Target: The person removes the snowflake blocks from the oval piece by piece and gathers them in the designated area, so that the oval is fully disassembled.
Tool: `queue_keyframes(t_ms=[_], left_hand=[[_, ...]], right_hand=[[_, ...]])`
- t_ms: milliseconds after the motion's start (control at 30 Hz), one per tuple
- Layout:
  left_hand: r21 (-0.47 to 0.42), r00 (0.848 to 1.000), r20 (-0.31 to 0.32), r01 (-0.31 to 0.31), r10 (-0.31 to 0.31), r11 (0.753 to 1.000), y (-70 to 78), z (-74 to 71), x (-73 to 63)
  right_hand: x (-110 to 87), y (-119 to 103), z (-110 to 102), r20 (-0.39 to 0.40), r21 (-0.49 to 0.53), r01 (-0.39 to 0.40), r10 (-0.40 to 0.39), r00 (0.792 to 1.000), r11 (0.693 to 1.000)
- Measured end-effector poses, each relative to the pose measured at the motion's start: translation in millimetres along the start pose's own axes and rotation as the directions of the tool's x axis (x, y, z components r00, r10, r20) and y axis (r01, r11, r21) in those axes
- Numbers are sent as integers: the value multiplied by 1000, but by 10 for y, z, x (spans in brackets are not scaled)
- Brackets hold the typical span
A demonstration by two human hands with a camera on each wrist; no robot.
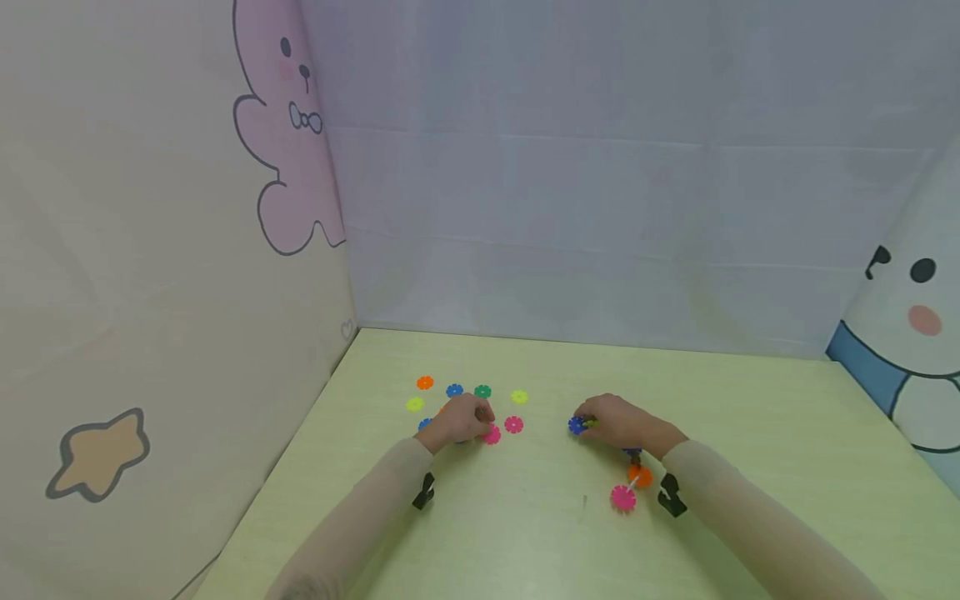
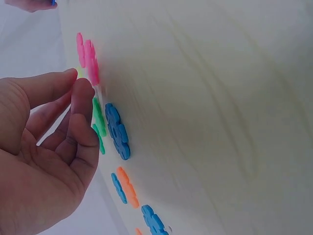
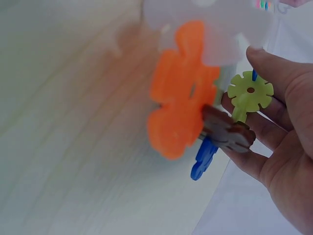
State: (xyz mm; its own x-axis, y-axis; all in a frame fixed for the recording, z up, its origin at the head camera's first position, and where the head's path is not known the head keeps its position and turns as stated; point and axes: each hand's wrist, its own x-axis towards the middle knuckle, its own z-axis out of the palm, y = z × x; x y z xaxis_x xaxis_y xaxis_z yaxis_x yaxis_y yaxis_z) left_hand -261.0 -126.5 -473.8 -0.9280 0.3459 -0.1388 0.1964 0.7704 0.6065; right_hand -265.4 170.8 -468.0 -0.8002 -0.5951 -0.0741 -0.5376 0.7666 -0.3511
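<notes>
My left hand (image 1: pixel 462 418) is over the loose plastic snowflake discs on the left of the table, fingers loosely curled. Its fingertips are right at a pink disc (image 1: pixel 491 434); nothing shows between thumb and forefinger in the left wrist view. A blue disc (image 2: pixel 118 131) and green disc (image 2: pixel 99 116) lie beside those fingers. My right hand (image 1: pixel 617 422) holds a chain of interlocked snowflake discs. In it are a yellow-green disc (image 3: pixel 250 92) between thumb and fingers, a brown disc (image 3: pixel 227 129), an orange disc (image 3: pixel 183 90) and, at the near end, a pink disc (image 1: pixel 622 498).
More loose discs lie around the left hand, among them an orange disc (image 1: pixel 425 382), a yellow disc (image 1: pixel 520 397) and another pink disc (image 1: pixel 513 425). The pale table (image 1: pixel 525 533) meets a curtain (image 1: pixel 525 233) at the back and a printed cloth (image 1: pixel 172 292) on the left.
</notes>
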Motion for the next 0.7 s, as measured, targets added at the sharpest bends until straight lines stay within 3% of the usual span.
queue_keyframes(t_ms=[133, 433, 700], left_hand=[[9, 1000, -11, 2, -2, 1000, 13, -11, 11], [3, 998, -18, -67, 67, 998, 137, -20, 24], [-53, 997, 0, -75, 75, 996, 294, 131, 161]], right_hand=[[-3, -17, -8, 0, 9, -7, 7, 1000, 1000], [-4, -6, 16, -5, 18, -8, 8, 1000, 1000], [-7, -37, 4, -3, 19, -3, 3, 1000, 1000]])
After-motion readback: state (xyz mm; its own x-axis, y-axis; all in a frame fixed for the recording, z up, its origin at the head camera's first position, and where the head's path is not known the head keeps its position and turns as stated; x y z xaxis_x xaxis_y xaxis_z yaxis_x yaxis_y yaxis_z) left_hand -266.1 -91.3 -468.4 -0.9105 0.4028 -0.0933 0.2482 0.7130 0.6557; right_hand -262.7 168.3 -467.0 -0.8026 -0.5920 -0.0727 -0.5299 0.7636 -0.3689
